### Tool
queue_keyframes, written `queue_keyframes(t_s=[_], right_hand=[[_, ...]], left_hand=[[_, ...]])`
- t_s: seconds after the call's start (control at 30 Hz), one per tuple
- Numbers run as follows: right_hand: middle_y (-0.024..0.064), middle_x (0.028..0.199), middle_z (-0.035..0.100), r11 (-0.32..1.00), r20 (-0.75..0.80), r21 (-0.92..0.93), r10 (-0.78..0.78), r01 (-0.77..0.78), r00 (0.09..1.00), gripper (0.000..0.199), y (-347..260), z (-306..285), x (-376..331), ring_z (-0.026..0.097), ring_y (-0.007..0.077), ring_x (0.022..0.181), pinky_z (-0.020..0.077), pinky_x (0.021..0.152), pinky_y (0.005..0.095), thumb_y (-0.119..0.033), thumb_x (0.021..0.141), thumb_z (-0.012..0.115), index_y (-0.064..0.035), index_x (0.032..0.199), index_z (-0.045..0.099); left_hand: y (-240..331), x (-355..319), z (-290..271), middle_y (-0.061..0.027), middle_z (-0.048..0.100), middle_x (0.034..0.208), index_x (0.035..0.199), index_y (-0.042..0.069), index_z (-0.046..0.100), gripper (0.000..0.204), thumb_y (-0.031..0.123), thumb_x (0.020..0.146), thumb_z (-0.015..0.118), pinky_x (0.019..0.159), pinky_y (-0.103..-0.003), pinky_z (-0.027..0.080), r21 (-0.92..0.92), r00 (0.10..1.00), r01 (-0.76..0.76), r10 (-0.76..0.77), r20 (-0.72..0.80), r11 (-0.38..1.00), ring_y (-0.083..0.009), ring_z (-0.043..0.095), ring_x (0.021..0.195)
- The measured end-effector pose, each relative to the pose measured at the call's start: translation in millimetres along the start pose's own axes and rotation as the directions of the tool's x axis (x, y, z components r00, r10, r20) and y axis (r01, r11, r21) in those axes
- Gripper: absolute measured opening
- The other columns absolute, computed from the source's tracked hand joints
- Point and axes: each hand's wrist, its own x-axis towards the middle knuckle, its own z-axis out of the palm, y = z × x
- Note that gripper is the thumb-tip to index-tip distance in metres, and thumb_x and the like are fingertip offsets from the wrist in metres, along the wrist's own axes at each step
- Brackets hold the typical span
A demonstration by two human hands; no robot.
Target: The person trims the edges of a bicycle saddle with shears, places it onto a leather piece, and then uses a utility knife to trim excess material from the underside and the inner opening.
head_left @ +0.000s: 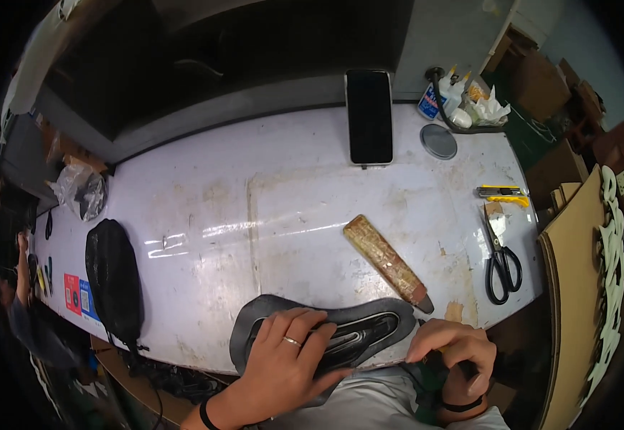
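A black sole-shaped piece (pixel 387 315), with a raised ridged pattern in its middle, lies at the table's near edge. My left hand (pixel 287 351) rests over its left part, fingers bent on top and thumb by the near edge, gripping it. By the piece's right end is my right hand (pixel 459 351), closed with the fingers curled together; anything inside them is hidden. Just beyond the piece lies a flat tool (pixel 384 258) wrapped in worn brownish tape, its dark tip pointing toward my right hand.
Black-handled scissors (pixel 500 269) and a yellow utility knife (pixel 504 193) lie at right. A phone (pixel 369 118) stands at the back, near a grey round lid (pixel 438 142) and glue bottles (pixel 437 97). At left are a black pouch (pixel 113 279) and a plastic bag (pixel 82 190). Cardboard (pixel 577 265) stands right.
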Motion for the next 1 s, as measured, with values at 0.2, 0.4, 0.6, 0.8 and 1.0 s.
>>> queue_keyframes(t_s=[0.2,0.4,0.6,0.8,1.0], right_hand=[[0.0152,0.075,0.066,0.943,0.063,-0.058,-0.323,0.327,0.944,0.037,6.3,9.6,-8.4,0.066,0.0256,0.062,0.0543,0.057,0.0396,-0.031,0.099,0.067,-0.0057,0.077,0.052],[0.0160,0.083,0.073,0.838,0.288,0.275,-0.539,0.471,0.791,0.054,-13.7,27.8,8.7,0.068,0.0288,0.063,0.0567,0.055,0.0413,-0.053,0.098,0.069,-0.0054,0.079,0.050],[0.0117,0.100,0.063,0.781,-0.182,-0.092,-0.623,0.617,0.761,0.058,-2.5,35.3,-8.3,0.057,0.0255,0.075,0.0490,0.061,0.0359,-0.041,0.096,0.075,-0.0083,0.132,0.043],[0.0203,0.091,0.067,0.923,0.098,-0.319,-0.192,0.214,0.976,0.040,-22.2,31.0,4.2,0.061,0.0281,0.072,0.0525,0.064,0.0395,-0.038,0.097,0.073,0.0007,0.102,0.062],[0.0099,0.082,0.062,0.906,0.232,-0.375,-0.115,0.198,0.966,0.030,-17.8,73.6,36.4,0.056,0.0215,0.068,0.0442,0.062,0.0319,-0.004,0.078,0.082,0.0033,0.106,0.073]], left_hand=[[-0.5,2.4,6.9,-0.0147,0.062,0.123,0.116,0.000,0.069,0.060,0.039,0.074,0.090,0.091,-0.045,0.050,-0.029,0.999,-0.033,0.032,-0.045,0.999,-0.0352,0.061,0.110],[-2.4,-4.9,3.7,-0.0125,0.063,0.120,0.118,0.001,0.069,0.060,0.035,0.074,0.090,0.086,-0.042,0.049,-0.070,0.999,-0.020,0.018,-0.031,0.997,-0.0323,0.062,0.107],[-8.9,-16.3,-28.7,-0.0165,0.060,0.122,0.124,-0.003,0.067,0.060,0.032,0.079,0.087,0.091,-0.042,0.049,-0.236,0.983,0.119,-0.149,-0.112,0.964,-0.0338,0.061,0.105],[-12.0,-47.7,-26.1,-0.0147,0.063,0.116,0.132,-0.001,0.061,0.059,0.029,0.086,0.082,0.083,-0.034,0.053,-0.982,0.784,0.090,-0.620,-0.034,0.167,-0.0245,0.064,0.101],[12.5,-53.2,-30.8,-0.0123,0.062,0.121,0.139,0.000,0.055,0.053,0.024,0.095,0.069,0.087,-0.030,0.052,-0.928,0.812,0.370,-0.503,0.296,0.050,-0.0201,0.063,0.105]])
